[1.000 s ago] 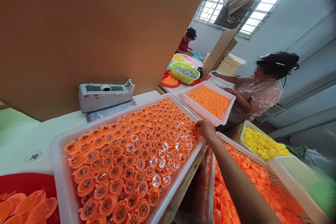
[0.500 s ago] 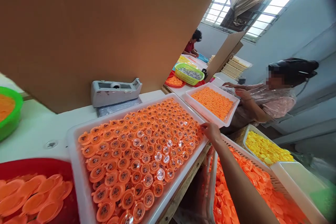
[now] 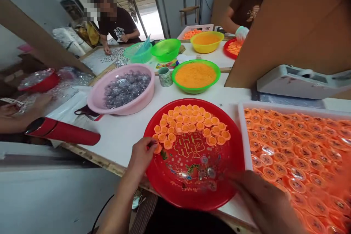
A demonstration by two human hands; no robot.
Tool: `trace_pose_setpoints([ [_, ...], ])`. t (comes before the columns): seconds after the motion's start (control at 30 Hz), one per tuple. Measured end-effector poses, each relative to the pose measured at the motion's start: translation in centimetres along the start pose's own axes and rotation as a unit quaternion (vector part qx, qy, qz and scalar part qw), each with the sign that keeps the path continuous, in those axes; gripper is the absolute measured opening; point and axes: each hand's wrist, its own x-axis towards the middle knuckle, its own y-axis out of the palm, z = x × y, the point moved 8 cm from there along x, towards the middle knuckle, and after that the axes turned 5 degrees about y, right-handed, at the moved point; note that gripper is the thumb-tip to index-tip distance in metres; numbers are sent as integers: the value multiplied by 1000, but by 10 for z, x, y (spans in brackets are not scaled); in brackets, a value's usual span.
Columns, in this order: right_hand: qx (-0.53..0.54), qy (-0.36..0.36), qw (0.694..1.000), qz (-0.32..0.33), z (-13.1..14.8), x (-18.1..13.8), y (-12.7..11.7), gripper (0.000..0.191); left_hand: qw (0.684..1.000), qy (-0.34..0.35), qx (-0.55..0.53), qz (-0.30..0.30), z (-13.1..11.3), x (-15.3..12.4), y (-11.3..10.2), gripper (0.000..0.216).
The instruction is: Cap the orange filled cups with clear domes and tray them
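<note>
A round red tray (image 3: 189, 195) lies in front of me, with many small round orange plastic pieces (image 3: 189, 119) grouped on its far half. Its printed base shows on the near half, where a few small clear discs (image 3: 210, 172) lie. My left hand (image 3: 142, 155) is at the tray's left rim, thumb and fingers closed on one orange piece (image 3: 157, 149). My right hand (image 3: 260, 193) is over the tray's right edge, smeared by motion, so its fingers cannot be read. To the right, a white tray (image 3: 249, 153) holds rows of orange pieces with printed, shiny centres.
A pink basin (image 3: 94, 98) of clear parts and a red bottle (image 3: 65, 131) are on the left. Behind the red tray stand a cup (image 3: 165, 76) and a green bowl (image 3: 184, 88) of orange material. A tape dispenser (image 3: 301, 84) and cardboard (image 3: 301, 25) are right; co-workers sit nearby.
My view has swung left from the white tray to the red tray. My right hand has left the white tray's far right edge, and my left hand has come into view.
</note>
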Motion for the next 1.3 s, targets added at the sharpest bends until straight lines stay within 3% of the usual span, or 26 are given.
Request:
trace_pose_setpoints([
  [0.07,-48,-12,995,85,19,19,38,28,1000,14,2,20,6,-9,11,12],
  [0.13,-135,35,982,129,14,39,64,26,999,23,-1,37,11,-15,20,11],
  [0.23,-234,122,956,131,-12,55,70,19,998,25,-17,58,18,-16,30,9],
  [0.33,-230,150,956,108,-25,54,58,22,995,57,-27,75,12,-19,40,11],
  [0.43,-158,152,972,82,-22,49,55,22,987,120,-42,94,-12,-30,55,15],
  [0.53,-8,187,980,66,-15,46,68,15,972,186,-92,108,-46,-45,69,20],
  [0.63,157,258,951,67,-15,43,88,12,954,250,-144,82,-78,-55,73,27],
  [0.73,270,324,903,77,-24,37,104,22,941,279,-180,71,-99,-59,74,30],
  [0.8,289,354,887,61,-32,34,106,27,933,290,-198,73,-106,-59,74,33],
  [1.07,281,328,900,-57,-47,39,81,23,924,275,-246,98,-107,-61,87,35],
  [1.2,261,337,904,-37,-55,36,79,16,931,232,-256,114,-95,-62,95,41],
  [1.3,181,323,929,-27,-57,34,69,10,927,230,-267,127,-90,-58,93,33],
])
